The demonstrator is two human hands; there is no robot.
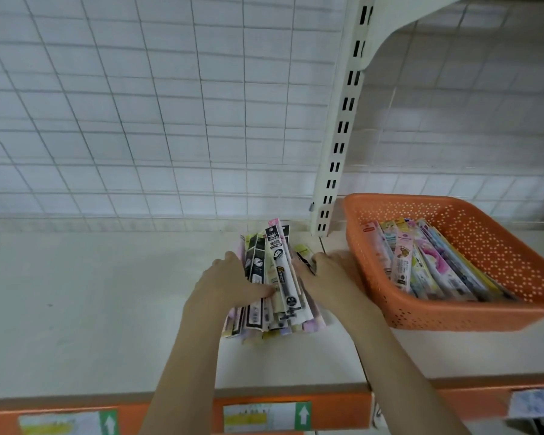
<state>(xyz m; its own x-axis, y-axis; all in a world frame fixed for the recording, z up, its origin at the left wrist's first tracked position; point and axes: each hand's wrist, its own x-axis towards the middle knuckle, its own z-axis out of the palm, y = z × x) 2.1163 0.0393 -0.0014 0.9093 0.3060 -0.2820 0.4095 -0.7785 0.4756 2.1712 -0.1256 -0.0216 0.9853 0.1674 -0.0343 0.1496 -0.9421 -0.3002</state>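
A bundle of long, thin pen packets (277, 277) lies on the cream shelf (107, 293), ends pointing towards the back wall. My left hand (230, 284) grips the bundle's left side, thumb across the top packets. My right hand (324, 274) clasps its right side, fingers curled round the edge. Both hands squeeze the packets together between them. The lower ends of the packets fan out unevenly near me.
An orange perforated basket (484, 243) with several more pen packets stands at the right, close to my right wrist. A slotted white upright (336, 146) rises behind the bundle. Wire grid panels back the shelf. Price labels (266, 417) line the orange front edge.
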